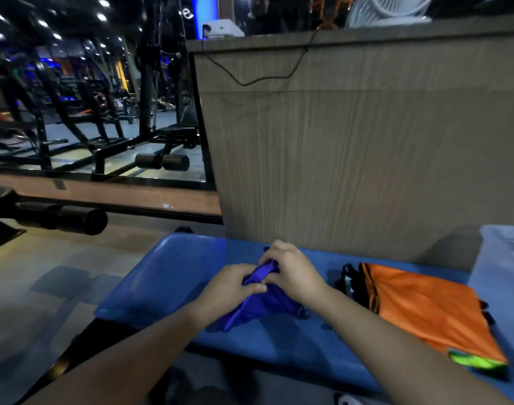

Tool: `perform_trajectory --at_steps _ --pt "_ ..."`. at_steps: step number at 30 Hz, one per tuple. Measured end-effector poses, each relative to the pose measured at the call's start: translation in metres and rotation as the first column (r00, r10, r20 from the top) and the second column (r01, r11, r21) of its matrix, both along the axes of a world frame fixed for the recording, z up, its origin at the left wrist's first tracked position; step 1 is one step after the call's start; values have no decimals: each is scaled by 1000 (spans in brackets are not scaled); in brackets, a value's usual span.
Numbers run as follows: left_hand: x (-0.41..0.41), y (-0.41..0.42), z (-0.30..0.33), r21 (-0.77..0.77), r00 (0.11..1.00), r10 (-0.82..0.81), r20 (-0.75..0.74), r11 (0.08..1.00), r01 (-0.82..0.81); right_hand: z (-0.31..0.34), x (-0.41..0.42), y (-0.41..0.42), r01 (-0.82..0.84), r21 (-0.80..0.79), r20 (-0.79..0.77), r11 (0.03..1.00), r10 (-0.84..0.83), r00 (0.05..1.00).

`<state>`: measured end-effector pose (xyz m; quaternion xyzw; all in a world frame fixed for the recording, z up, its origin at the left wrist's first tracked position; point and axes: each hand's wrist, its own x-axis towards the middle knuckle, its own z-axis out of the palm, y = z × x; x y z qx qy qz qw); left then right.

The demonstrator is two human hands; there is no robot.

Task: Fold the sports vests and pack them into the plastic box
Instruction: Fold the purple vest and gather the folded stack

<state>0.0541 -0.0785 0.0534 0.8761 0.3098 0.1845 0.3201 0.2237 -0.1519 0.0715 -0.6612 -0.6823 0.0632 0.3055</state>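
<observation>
A bunched blue sports vest (260, 305) lies on the blue padded bench (159, 276), and both hands grip its upper part. My left hand (230, 287) pinches the cloth from the left; my right hand (290, 270) holds it from the right, the two hands touching. To the right an orange vest (425, 308) lies flat on the bench, over a black one (352, 283) and a neon green one (475, 361) that peek out at its edges. The translucent plastic box (501, 285) stands at the far right edge, partly out of view.
A tall wooden counter (352, 141) rises right behind the bench, with a black cable hanging over it. Gym machines (89, 118) fill the space to the left, and a black roller pad (59, 217) juts in at left. Wooden floor lies left of the bench.
</observation>
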Motion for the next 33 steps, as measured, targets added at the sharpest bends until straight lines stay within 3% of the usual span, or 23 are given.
perform_trajectory --at_steps 4,9,15,22,25,27,30,33 --pt "6 0 41 79 994 32 105 996 -40 27 13 -17 56 23 -287 998 -48 957" --pt "12 -2 93 55 960 53 277 996 -71 48 16 -36 113 -20 -531 993 -106 840" --pt "17 -18 144 71 919 70 387 992 -105 70 13 -69 -1 -96 -759 995 -73 647" --pt "22 -31 176 42 871 160 465 978 -202 80 14 -88 -63 -209 -628 976 -84 774" --pt "20 -36 183 41 882 175 437 976 -214 83 10 -94 3 -188 -503 982 -99 858" --pt "17 -33 184 65 882 181 434 971 -231 92 2 -97 35 -135 -500 990 -99 860" --pt "13 -28 187 73 878 195 436 965 -251 114 -5 -102 64 -36 -730 997 -70 679" --pt "11 -24 187 84 875 221 430 955 -283 138 -6 -104 91 39 -840 995 -17 542"
